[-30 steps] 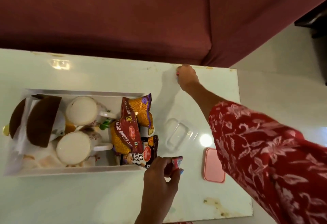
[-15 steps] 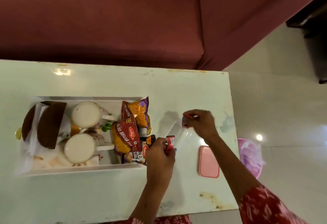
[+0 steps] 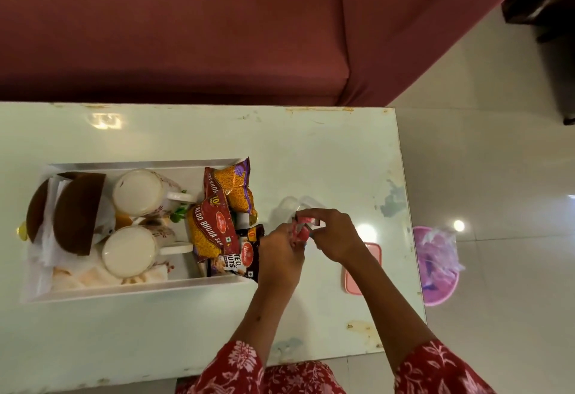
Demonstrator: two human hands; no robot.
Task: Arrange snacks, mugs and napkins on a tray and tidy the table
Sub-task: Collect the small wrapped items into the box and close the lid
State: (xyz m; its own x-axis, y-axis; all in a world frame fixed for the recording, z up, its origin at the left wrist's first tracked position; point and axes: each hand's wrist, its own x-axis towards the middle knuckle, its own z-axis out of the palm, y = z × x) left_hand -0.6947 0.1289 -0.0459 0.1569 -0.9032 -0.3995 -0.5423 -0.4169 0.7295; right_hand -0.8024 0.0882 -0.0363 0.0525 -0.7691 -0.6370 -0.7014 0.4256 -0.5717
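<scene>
wrapper: small red wrapper [image 3: 301, 229], just right of the tray [image 3: 140, 292], above the worktop [image 3: 186, 132]
left hand [image 3: 281, 256]: fingers pinch the wrapper
right hand [image 3: 337, 236]: fingers pinch it too
tray: two mugs [image 3: 138, 193], snack packs [image 3: 211, 231], napkins [image 3: 46, 247]
near: pink lid [image 3: 371, 256]
</scene>
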